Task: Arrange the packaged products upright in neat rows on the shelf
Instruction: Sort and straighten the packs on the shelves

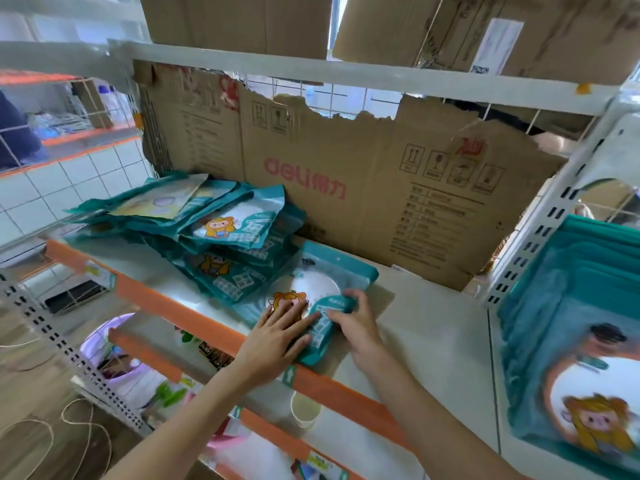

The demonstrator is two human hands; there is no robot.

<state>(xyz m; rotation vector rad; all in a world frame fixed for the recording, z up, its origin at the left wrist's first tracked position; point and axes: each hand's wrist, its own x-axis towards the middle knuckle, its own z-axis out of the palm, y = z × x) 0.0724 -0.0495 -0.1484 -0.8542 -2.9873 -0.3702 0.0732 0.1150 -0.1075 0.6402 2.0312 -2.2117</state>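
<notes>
A teal packet point(325, 271) with a cartoon figure lies flat near the front edge of the white shelf point(426, 327). My left hand point(277, 334) rests flat on its near left part, fingers straight. My right hand point(356, 317) grips the packet's right edge with curled fingers. Behind and to the left lies a loose, slumped pile of the same teal packets point(221, 230). On the right, a row of the same packets point(575, 341) stands upright, one behind another.
A torn brown cardboard sheet point(363, 174) lines the shelf's back. Cardboard boxes point(242, 22) sit on the shelf above. An orange rail point(194, 323) runs along the front edge. A white perforated upright point(540, 230) divides the bays. Lower shelves hold mixed goods and a paper cup point(304, 410).
</notes>
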